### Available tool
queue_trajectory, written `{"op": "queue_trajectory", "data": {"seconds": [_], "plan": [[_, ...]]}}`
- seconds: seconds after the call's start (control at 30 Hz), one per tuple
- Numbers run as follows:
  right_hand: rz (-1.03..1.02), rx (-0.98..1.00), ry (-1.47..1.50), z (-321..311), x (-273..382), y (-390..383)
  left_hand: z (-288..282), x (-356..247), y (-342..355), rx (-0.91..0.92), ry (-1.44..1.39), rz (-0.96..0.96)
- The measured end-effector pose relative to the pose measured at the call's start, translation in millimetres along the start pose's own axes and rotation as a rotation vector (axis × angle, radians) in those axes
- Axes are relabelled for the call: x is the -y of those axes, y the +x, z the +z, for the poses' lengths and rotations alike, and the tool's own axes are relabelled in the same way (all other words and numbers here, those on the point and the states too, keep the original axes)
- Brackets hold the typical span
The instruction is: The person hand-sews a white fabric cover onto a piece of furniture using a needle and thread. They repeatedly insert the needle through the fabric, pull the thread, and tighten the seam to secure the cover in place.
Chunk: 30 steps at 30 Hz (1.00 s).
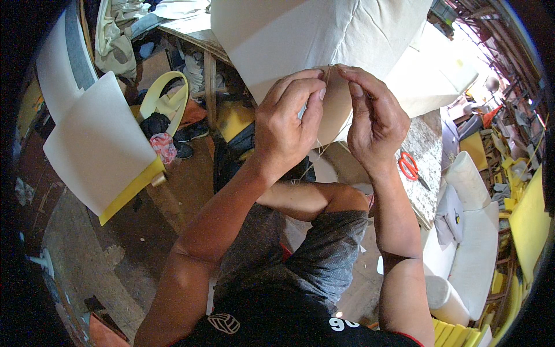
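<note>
A large white fabric-covered piece (277, 34) stands before me, with a puckered seam running down its upper face. My left hand (291, 118) is closed in a pinch at its lower corner, thumb against the fingers. Opposite it, my right hand (378, 121) is curled, its fingertips drawn together a short way off. A thin pale thread (329, 74) shows between the fingertips of both hands, and loose strands hang below toward my knee. Something small and whitish shows inside the left hand; its kind is hidden. Any needle is too small to make out.
Red-handled scissors (409, 166) lie on a speckled worktop (425, 144) right of my right forearm. White upholstered seating (471, 248) stands at the right, near yellow foam pieces (532, 222). At left are a white panel (95, 144) over yellow foam and a yellow ring (185, 95).
</note>
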State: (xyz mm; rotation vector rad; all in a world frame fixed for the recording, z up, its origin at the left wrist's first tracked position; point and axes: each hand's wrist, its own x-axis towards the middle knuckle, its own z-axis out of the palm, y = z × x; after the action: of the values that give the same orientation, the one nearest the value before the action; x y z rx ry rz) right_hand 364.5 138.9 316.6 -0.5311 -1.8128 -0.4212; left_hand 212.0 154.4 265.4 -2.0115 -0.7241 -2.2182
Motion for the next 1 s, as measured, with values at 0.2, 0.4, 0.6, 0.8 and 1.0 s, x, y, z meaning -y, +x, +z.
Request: {"op": "queue_trajectory", "data": {"seconds": [0.2,0.4,0.6,0.8,1.0], "plan": [[0.057,0.022,-0.038,1.1,5.2,2.3,-2.6,-1.5,0.6,0.006,-0.005,-0.01],[0.095,-0.033,-0.079,4.5,2.4,2.3,-0.9,-1.6,0.9,0.002,0.0,0.008],[0.119,-0.054,-0.099,5.3,0.7,1.8,-0.9,-0.4,1.4,0.004,-0.008,0.016],[0.199,0.054,-0.128,-3.0,7.5,9.7,-1.9,-1.6,2.2,0.007,-0.016,0.004],[0.197,0.062,-0.056,-5.2,-0.7,5.7,-1.0,-1.9,3.0,0.016,-0.023,0.0]]}}
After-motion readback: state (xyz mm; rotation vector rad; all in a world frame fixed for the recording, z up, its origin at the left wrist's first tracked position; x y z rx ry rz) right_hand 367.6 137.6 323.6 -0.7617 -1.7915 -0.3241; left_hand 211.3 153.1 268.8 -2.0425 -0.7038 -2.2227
